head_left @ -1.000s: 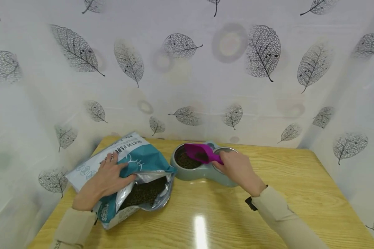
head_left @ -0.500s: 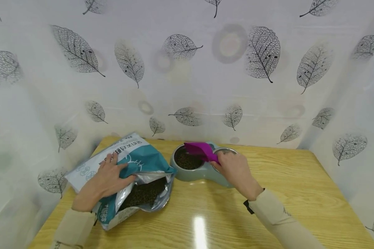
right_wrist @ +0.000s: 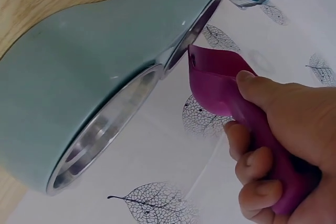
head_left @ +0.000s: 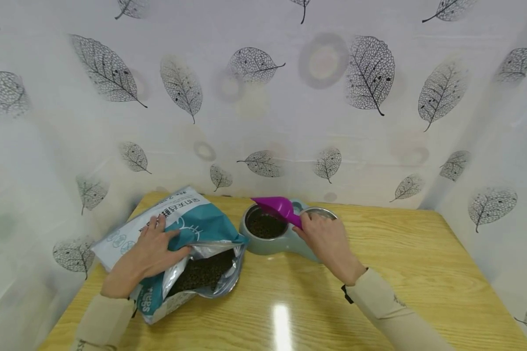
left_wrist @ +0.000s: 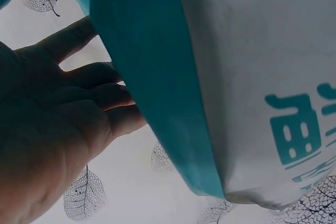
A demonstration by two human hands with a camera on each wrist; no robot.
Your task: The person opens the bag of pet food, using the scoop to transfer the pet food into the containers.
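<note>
My right hand (head_left: pixel 329 241) grips the handle of a magenta scoop (head_left: pixel 278 208), whose tilted head is above the left bowl of a blue-green double pet feeder (head_left: pixel 270 247). Brown kibble (head_left: pixel 263 228) lies in that bowl. In the right wrist view, fingers and thumb wrap round the scoop (right_wrist: pixel 215 80); whether kibble is in it I cannot tell. A teal and white pet food bag (head_left: pixel 215 222) lies at the left, its mouth open on more kibble. My left hand (head_left: pixel 147 256) rests on it with fingers spread. In the left wrist view, the fingertips touch the bag (left_wrist: pixel 152 87).
The feeder's right metal bowl (right_wrist: pixel 105 129) sits beside the filled one, partly behind my right hand in the head view. Everything stands on a wooden table (head_left: pixel 399 273). A leaf-printed curtain (head_left: pixel 290 112) hangs behind it and at both sides.
My right hand has shifted slightly left and turned the scoop over the left bowl. Kibble seen in the scoop one second ago no longer shows. My left hand and the bag have stayed put.
</note>
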